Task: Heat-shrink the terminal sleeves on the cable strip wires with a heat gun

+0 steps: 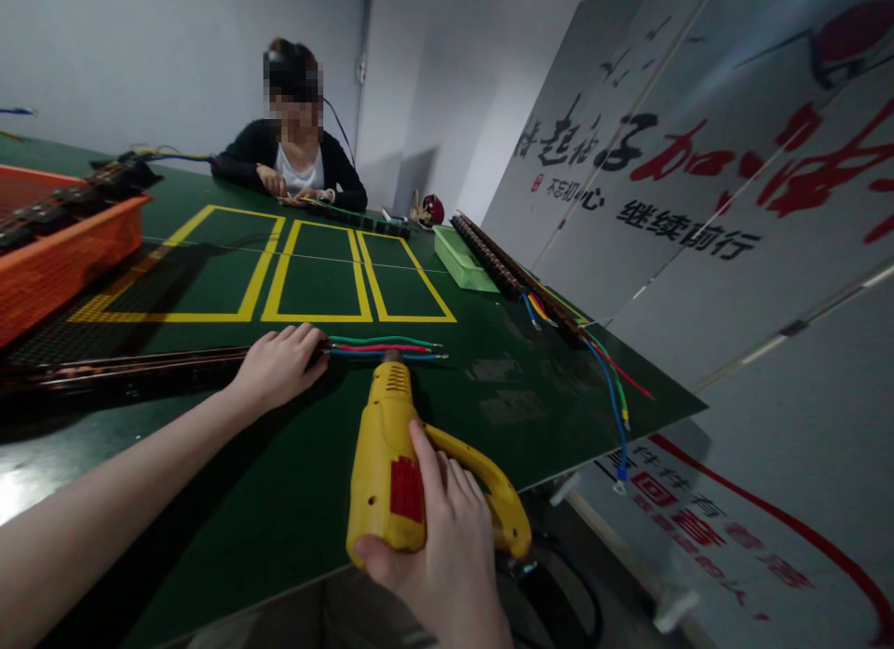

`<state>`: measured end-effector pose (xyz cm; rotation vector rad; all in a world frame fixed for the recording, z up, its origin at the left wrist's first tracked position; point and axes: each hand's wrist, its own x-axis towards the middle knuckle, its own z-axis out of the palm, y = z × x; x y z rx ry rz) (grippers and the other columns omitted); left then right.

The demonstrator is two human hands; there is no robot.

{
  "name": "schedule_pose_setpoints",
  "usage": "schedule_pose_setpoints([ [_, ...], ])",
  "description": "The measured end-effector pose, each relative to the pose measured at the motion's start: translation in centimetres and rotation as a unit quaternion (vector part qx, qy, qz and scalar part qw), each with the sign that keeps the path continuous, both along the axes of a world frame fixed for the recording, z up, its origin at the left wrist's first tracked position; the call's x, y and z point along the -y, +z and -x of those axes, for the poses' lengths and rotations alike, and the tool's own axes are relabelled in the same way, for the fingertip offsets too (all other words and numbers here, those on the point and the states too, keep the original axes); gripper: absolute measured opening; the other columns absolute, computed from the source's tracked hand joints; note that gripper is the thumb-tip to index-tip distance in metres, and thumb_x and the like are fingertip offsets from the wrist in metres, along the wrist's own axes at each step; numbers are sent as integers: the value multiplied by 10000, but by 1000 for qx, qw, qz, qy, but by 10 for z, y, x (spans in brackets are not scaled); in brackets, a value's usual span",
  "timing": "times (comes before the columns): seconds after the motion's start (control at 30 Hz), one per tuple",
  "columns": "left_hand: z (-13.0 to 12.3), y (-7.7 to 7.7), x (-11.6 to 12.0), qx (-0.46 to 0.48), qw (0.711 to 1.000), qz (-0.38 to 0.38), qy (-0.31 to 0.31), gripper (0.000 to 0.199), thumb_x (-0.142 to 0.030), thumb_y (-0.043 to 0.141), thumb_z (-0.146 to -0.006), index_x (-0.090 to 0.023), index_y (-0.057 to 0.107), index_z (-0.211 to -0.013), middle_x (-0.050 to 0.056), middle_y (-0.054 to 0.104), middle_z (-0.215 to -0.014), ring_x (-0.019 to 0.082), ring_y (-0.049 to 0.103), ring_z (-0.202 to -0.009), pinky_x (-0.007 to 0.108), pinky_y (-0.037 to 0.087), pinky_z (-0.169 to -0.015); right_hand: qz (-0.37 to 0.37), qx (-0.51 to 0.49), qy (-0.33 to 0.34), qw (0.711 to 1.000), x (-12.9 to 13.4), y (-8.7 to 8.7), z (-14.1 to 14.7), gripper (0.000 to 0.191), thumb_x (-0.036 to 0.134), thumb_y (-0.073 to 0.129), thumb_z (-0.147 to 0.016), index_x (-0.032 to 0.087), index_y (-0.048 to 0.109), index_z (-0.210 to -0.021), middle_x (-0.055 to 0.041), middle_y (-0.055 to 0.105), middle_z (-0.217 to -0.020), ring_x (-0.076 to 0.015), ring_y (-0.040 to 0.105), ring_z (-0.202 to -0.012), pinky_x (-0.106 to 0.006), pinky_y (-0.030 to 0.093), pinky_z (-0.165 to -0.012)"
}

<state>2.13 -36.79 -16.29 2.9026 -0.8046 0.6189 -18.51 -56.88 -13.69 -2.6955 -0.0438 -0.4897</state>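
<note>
Your right hand [447,547] has its grip closed around the handle of 1 yellow heat gun [391,463], fingers wrapped over the body beside its red label, thumb underneath. The gun sits low over the near part of the green tabletop [293,500], its nozzle aimed away from you and ending just beside 3 wire ends [391,347]: 1 green, 1 red, 1 blue, lying side by side and flat on the tabletop.

Your left hand [279,365] lies palm down with fingers curled on the end of 1 long dark strip [140,370], right where those 3 wires come out of it. The grip there is a loose press rather than a full clasp; you cannot tell whether the fingers close under the strip. The strip runs off to your left along the tabletop.

Beyond the wires, 3 yellow outlined rectangles [318,272] are marked on the tabletop. To the left stands 1 orange crate [62,249] with dark parts in it. On the right, 1 second long strip [509,272] lies along the tabletop's edge, with coloured wires [615,388] hanging past the corner, and 1 pale green box [465,258] lies just beside it. At the far end 1 person in a dark top [293,160] sits with both hands on another strip. White boards with red and black lettering [698,193] lean on the right.
</note>
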Motion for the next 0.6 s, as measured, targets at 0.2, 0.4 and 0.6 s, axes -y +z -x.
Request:
schedule_pose_setpoints([
  [0.2, 0, 0, -2, -4, 1000, -3, -7, 344, -358, 352, -895, -141, 539, -1086, 133, 599, -1078, 291, 576, -986, 401, 451, -778, -39, -32, 75, 996, -26, 2, -1, 1245, 899, 548, -431, 232, 304, -1453, -124, 613, -1186, -338, 601, -1021, -481, 465, -889],
  [0.4, 1, 1, -5, -9, 1000, 8, -21, 355, -336, 345, -887, -146, 547, -1108, 148, 597, -1093, 300, 566, -1002, 405, 446, -784, -61, -65, 114, 989, -25, -1, -3, 1245, 847, 621, -425, 327, 204, -1476, -69, 576, -1245, -323, 575, -1058, -489, 440, -925],
  [0.6, 0, 0, -5, -4, 1000, -10, -12, 385, -389, 318, -915, -144, 548, -1104, 146, 602, -1091, 299, 574, -991, 406, 459, -779, -65, -84, 123, 987, -5, 1, -6, 1200, 797, 663, -440, 367, 211, -1465, -25, 549, -1286, -307, 542, -1117, -478, 394, -987],
])
